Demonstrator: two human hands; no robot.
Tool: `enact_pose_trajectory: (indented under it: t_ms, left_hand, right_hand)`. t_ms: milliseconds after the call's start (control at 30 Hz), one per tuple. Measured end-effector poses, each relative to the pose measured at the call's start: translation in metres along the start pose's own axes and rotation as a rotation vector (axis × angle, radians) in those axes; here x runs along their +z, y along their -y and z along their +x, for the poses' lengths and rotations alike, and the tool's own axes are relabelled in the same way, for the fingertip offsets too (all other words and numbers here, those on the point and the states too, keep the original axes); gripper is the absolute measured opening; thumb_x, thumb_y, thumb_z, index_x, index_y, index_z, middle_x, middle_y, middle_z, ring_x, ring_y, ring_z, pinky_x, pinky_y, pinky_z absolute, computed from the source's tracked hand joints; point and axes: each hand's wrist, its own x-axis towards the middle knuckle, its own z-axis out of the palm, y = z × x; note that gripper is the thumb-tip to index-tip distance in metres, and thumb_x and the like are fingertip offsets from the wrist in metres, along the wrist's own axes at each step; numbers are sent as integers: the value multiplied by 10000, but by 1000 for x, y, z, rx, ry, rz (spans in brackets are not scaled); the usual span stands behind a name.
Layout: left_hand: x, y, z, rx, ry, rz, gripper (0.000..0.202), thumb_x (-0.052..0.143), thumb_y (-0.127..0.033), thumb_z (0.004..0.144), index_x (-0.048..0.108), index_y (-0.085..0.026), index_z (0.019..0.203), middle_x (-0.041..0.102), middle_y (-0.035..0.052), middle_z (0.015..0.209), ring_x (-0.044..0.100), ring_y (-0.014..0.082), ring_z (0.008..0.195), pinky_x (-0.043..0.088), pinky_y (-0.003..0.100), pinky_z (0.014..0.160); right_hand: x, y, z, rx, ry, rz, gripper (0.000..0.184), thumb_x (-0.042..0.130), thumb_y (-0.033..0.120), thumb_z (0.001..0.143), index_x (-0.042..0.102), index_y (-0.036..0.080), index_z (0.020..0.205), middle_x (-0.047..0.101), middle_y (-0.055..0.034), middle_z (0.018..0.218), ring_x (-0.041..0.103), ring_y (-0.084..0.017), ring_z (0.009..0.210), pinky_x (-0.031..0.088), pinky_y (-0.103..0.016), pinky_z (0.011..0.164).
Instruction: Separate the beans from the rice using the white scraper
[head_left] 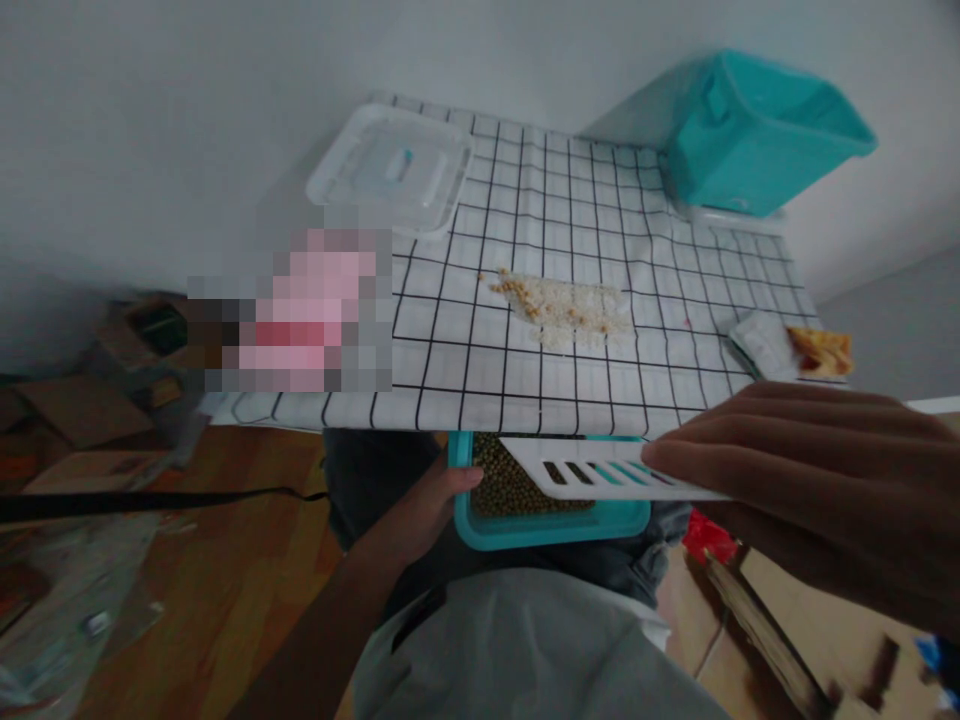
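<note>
Below the table's front edge, my left hand [431,500] grips the left side of a teal plastic tray [555,538], its thumb over the rim. Small greenish-brown beans [499,485] fill much of the tray, mostly toward its left. My right hand [802,480] pinches a flat white slotted plastic piece [559,462], which reaches left over the tray. Whether this piece touches the beans, I cannot tell. On the table in front of me lies a strip of pale grains [581,315] with several yellowish beans [525,298] along its left and lower parts.
A checked cloth [570,215] covers the table. At the back left sits a clear plastic lid or shallow box [397,165]; a teal bin [757,150] stands at the back right. Small packets [795,348] lie near the right edge. Cardboard boxes [82,425] are on the floor at left.
</note>
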Motion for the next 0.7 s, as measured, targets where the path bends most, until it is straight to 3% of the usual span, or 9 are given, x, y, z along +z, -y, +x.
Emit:
enact_pose_trajectory:
  t_ms: [133,233,400,567,700]
  left_hand:
    - [-8,9,4,-24,43,-19,378,577,-174,818,631,-184,1192,752,68,1031,655,273,1035,478,386,936]
    - [-10,16,5,-43,63,-31,399,540,-170,845,593,-170,1241,733,94,1084,651,278,1049,448,419,977]
    - [3,11,-2,-39,72,-82,499,526,-138,850,487,-203,1342,684,107,1191,601,276,1139,395,447,1032]
    - [-9,23,-2,-26,30,-81,454,611,-233,799,584,-223,1253,675,110,1203,525,319,1223,326,512,1071]
    - [-33,41,10,59,19,-63,429,786,-239,616,717,-262,1039,746,74,1039,492,365,1243,244,528,1107]
  right_hand:
    - [1,-3,-15,16,57,-29,325,490,218,869,562,271,1181,689,-37,999,649,-210,853,538,-349,691]
    - [10,-13,-15,77,41,25,326,552,200,848,568,262,1168,681,-26,954,638,-184,822,528,-330,680]
    - [20,-45,0,141,8,102,240,577,200,848,597,259,1079,678,-12,908,638,-169,787,517,-326,671]
    - [16,-78,6,252,-88,-7,164,565,271,861,616,260,1016,699,1,839,662,-161,663,503,-292,565]
    - [9,-102,-2,406,-141,0,142,562,307,866,633,255,977,702,17,801,652,-133,576,487,-243,492]
